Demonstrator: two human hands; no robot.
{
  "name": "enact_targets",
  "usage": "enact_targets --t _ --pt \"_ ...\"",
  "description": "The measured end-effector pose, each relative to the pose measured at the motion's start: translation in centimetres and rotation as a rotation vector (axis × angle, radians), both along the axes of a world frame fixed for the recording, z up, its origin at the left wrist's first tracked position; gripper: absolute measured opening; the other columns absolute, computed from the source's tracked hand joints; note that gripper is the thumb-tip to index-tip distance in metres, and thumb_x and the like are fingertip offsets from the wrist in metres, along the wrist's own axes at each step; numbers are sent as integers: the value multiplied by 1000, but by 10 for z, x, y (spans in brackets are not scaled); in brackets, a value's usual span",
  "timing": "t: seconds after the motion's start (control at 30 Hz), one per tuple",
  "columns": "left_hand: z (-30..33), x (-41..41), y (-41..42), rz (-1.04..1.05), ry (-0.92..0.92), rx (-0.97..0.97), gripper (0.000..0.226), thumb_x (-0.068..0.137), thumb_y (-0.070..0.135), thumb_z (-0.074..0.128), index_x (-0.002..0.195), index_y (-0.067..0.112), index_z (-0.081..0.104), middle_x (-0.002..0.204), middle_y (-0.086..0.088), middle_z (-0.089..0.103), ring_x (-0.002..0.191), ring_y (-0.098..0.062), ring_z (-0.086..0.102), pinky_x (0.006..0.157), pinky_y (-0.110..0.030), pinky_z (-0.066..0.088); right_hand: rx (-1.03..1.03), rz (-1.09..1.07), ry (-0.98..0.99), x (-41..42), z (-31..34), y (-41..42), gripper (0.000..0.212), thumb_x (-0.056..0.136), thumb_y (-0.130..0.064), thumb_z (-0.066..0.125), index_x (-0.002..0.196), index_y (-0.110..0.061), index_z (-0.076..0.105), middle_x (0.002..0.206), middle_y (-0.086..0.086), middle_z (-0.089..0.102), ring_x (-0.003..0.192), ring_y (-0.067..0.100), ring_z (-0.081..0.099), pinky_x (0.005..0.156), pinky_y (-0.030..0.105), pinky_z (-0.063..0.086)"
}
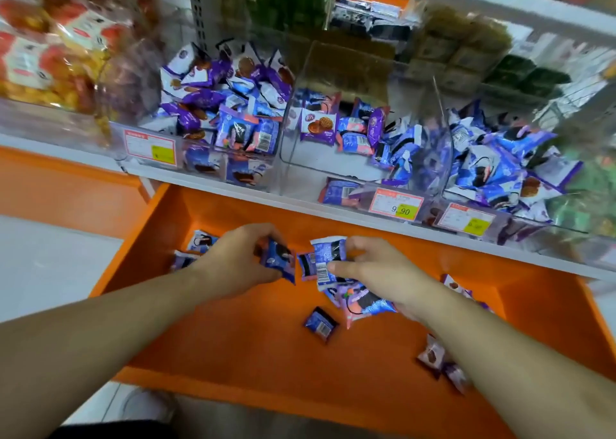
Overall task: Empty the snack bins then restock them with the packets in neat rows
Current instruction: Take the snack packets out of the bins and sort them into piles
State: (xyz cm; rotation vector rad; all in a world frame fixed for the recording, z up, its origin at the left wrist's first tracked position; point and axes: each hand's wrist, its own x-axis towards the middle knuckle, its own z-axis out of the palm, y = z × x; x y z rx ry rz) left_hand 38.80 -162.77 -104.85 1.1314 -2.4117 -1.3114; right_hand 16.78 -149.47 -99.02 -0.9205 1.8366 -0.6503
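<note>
Nearest to us, at the bottom edge, a dark garment and a pale shoe (146, 405) show only in part, cut off by the frame. Above them lies the orange lower shelf (233, 338), where loose blue and purple snack packets are scattered: one dark blue packet (320, 324) lies alone near the middle, two brownish packets (433, 355) sit partly hidden behind our right forearm, and two more (196, 248) peek out past our left wrist. Our left hand (240, 258) curls its fingers and thumb around a blue packet (278, 262). Our right hand (373, 272) pinches a barcode-marked packet (325, 262) with thumb and forefinger, and more packets (363, 302) bunch under its palm; how many we cannot tell. Farther up, on the white shelf (206, 185), stand three clear plastic bins: the left bin (200, 152) piled high with packets, the middle bin (300, 158) only thinly filled, the right bin (500, 218) heaped in disorder. Price tags (396, 204) front the bins, their print mostly blurred. Beyond, bagged goods on the upper shelving are smeared by motion.
</note>
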Motion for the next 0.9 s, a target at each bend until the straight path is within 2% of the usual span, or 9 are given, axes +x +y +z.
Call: enact_targets --t 0.13,0.27,0.33,0.43,0.53,0.6,0.73,0.83,0.9 --pt "-37 -47 14 37 73 160 49 77 14 90 105 45 65 111 11 70 93 -10 74 65 -42 66 13 -95 -4 -24 -17 12 12 96 -24 78 103 -25 68 94 -1 78 81 11 76 64 16 55" --pt "-70 -78 26 37 112 300 61 77 8 90 119 44 64 129 6 64 108 -11 71 72 -35 66 50 -151 14 -46 -37 29 18 94 -30 80 106 -27 68 103 4 77 93 18 74 80 37 58" --pt "-80 -82 28 -8 26 307 85 78 9 90 143 45 50 143 11 56 122 -11 63 77 -32 65 85 -166 40 -56 -45 36 22 93 -30 81 110 -23 69 106 5 78 94 20 75 84 43 59" --pt "-82 -80 23 -116 -240 142 102 80 17 88 158 47 30 154 12 39 115 -15 62 73 -32 65 111 -179 18 -67 -53 40 18 93 -24 81 108 -21 70 99 2 79 87 18 77 86 43 61" --pt "-71 -76 17 -135 -292 156 65 85 25 83 141 40 54 151 5 52 112 -12 67 78 -35 64 59 -179 10 -64 -51 37 19 95 -21 79 92 -30 62 89 -9 73 85 10 73 77 28 56" --pt "-55 -78 21 -102 -161 418 42 89 30 83 127 30 66 131 3 68 104 -10 72 84 -36 64 3 -196 19 -58 -53 33 20 95 -23 80 100 -29 62 95 -6 74 87 16 75 73 29 55" --pt "-25 -83 54 -95 70 1043 51 90 35 80 132 12 62 126 -12 73 111 -28 74 94 -44 61 -106 -285 15 -39 -57 26 14 96 -21 77 106 -22 67 101 2 77 86 21 77 79 43 61" --pt "-29 -89 78 -59 186 1050 33 92 16 78 121 2 68 118 -19 75 109 -31 74 97 -47 59 -161 -312 -21 -28 -58 25 13 97 -17 75 104 -23 66 104 -1 75 91 20 75 74 34 61" --pt "-36 -91 87 -8 197 972 28 90 9 80 112 -5 71 107 -21 76 98 -28 76 95 -48 60 -151 -316 -30 -26 -62 29 12 98 -16 75 104 -24 67 105 -1 76 93 21 76 77 36 61"
